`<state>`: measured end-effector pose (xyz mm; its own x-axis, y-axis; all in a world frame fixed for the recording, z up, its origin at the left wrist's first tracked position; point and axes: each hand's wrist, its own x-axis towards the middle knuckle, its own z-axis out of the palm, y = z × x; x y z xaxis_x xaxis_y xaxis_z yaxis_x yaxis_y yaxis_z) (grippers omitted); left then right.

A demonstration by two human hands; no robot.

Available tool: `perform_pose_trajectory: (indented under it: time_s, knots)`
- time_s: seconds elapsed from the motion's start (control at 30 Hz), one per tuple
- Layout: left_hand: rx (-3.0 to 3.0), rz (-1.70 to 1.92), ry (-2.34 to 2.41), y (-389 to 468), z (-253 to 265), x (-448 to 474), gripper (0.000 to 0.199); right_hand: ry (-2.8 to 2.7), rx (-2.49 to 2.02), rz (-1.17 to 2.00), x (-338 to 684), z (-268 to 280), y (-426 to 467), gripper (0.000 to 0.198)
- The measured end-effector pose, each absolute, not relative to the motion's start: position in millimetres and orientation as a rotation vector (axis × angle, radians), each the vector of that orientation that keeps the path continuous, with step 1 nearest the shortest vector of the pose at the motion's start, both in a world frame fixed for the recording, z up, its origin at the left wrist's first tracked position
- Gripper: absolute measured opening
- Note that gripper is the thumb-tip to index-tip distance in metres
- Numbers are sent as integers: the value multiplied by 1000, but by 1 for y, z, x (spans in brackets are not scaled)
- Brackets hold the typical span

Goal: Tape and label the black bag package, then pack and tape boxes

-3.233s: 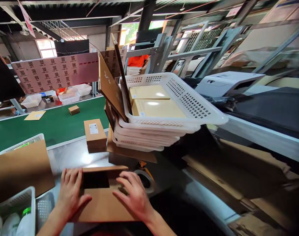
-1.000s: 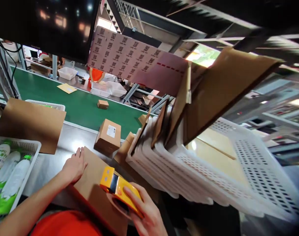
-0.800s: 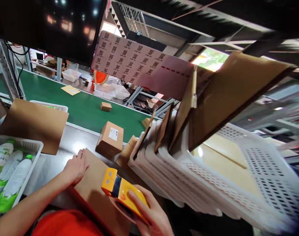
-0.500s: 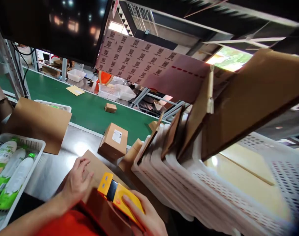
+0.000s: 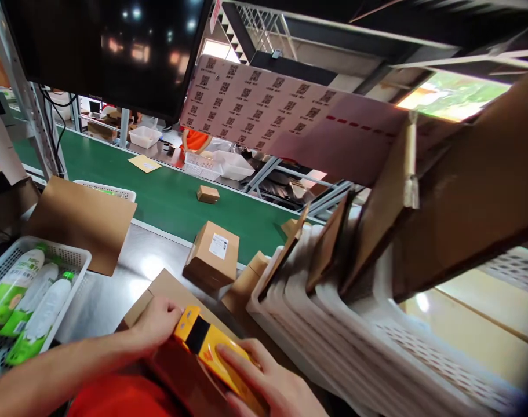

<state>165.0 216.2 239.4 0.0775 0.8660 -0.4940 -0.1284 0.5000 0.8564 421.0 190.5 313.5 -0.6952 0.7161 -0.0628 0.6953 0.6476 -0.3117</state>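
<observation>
Yellow tape dispenser (image 5: 222, 354) in right hand (image 5: 270, 379), left hand (image 5: 156, 321) curled, hold unclear, carton (image 5: 168, 285) half-covered

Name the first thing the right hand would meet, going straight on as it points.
Leading with the yellow tape dispenser, the right hand would probably meet the left hand first; any present contact is unclear.

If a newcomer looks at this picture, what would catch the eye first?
Probably the bright yellow tape dispenser in the right hand, low in the middle over a cardboard box, with the left hand at its front end. Then perhaps the big dark screen at the upper left and the stacked white baskets at the lower right.
</observation>
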Motion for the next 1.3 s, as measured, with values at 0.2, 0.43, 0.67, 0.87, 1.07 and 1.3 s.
perform_pose_trajectory:
  time_s: [0.2, 0.43, 0.67, 0.87, 1.07, 1.3]
  knots:
    - [813, 859, 1316, 252, 258, 110, 26, -2959, -1410, 672, 404, 353, 210, 58]
    - [976, 954, 1699, 269, 237, 21, 35, -3011, -1503, 617, 380, 361, 208, 55]
    - [1181, 902, 1928, 287, 224, 25, 40, -3057, -1647, 445, 336, 367, 218, 50]
    - [1186, 931, 1948, 288, 220, 3, 41, -3084, -1602, 395, 322, 371, 224, 51]
    - [1081, 851, 1876, 291, 189, -7, 37, -3103, -1588, 378, 303, 369, 234, 45]
    - [878, 822, 1696, 270, 127, 44, 44, -3113, -1535, 375, 302, 367, 239, 43]
